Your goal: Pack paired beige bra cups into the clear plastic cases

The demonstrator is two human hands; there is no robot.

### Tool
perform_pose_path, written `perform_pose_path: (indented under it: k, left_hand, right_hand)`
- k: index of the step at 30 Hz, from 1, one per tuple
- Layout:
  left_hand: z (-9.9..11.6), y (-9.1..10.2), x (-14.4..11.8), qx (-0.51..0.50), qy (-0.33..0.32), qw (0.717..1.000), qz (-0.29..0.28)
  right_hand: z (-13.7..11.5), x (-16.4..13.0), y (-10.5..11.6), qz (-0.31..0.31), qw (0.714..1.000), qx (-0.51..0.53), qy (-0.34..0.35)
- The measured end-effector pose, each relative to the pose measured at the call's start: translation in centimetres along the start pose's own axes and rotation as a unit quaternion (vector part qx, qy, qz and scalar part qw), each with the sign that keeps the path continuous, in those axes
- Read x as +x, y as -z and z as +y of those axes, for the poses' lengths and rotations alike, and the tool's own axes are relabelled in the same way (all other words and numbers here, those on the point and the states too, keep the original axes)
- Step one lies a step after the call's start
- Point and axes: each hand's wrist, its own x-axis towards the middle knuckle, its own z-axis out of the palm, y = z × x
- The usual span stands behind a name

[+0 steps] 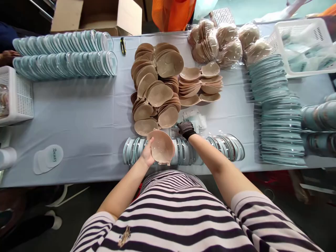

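My left hand is closed on the edge of a beige stick-on bra, held cup side up over a row of clear-and-teal round packages at the table's near edge. Small clasps show at the cup's lower rim. My right hand, in a dark fingerless glove, reaches over that row to small clear packets. Its fingers look curled together; what is between them is too small to make out. Beyond my hands lie overlapping stacks of beige bras, with another stack of bras to the right.
Teal packages stand in rows at the back left and right. Plastic-wrapped bras lie near a white basket. A cutter, round cards, another white basket and a cardboard box are around. A person's hand shows far left.
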Motion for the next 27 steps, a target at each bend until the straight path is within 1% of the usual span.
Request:
perform_pose_path:
  k: [2,5,8,10,13,16,18,20,21,22,24,25,27]
  left_hand:
    - [0.0,0.3,-0.3,-0.002,-0.011,1.0,0.0]
    - [-0.1,0.5,-0.5,-0.006,-0.011,1.0,-0.001]
    - [-0.3,0.5,-0.5,-0.024,-0.005,1.0,-0.002]
    - [-0.4,0.4,-0.4,-0.035,0.0,0.999,-0.008]
    - [-0.6,0.5,-0.1,-0.037,-0.001,0.999,-0.014]
    - [-0.8,0.3,0.4,-0.028,-0.005,0.999,-0.022]
    - [-1.0,-0.2,0.8,-0.028,-0.011,0.999,-0.038]
    - [-1.4,-1.2,1.1,-0.033,-0.024,0.997,-0.067]
    - [-1.5,-1.8,1.2,-0.035,-0.031,0.995,-0.087]
    - [-1.7,-2.5,1.2,-0.039,-0.042,0.992,-0.108]
    - [-2.0,-3.8,1.1,-0.043,-0.066,0.988,-0.133]
    - [-2.2,-4.4,1.0,-0.038,-0.065,0.989,-0.128]
    - [-2.6,-5.2,0.8,-0.005,-0.034,0.996,-0.078]
  right_hand:
    - [0.0,-0.1,0.1,0.004,1.0,-0.001,0.0]
    - [0.3,-0.4,0.5,0.001,1.0,-0.005,-0.007]
    - [0.8,-0.8,1.1,0.007,1.0,-0.009,-0.027]
    - [1.2,-0.9,1.8,0.022,0.999,-0.01,-0.04]
    - [1.8,-1.6,3.7,0.053,0.997,-0.008,-0.055]
    - [1.4,-4.3,6.8,0.105,0.992,0.016,-0.065]
    - [0.0,-7.2,8.9,0.165,0.985,0.021,-0.042]
    - [-2.4,-10.4,10.2,0.224,0.974,-0.002,0.021]
    - [-3.9,-11.7,10.4,0.242,0.968,-0.016,0.058]
    - [-5.4,-12.8,10.3,0.25,0.964,-0.025,0.091]
    - [-8.0,-14.4,9.5,0.24,0.961,-0.022,0.138]
    - [-8.9,-14.9,9.0,0.227,0.962,-0.01,0.15]
    - [-9.6,-15.9,7.7,0.213,0.962,0.039,0.167]
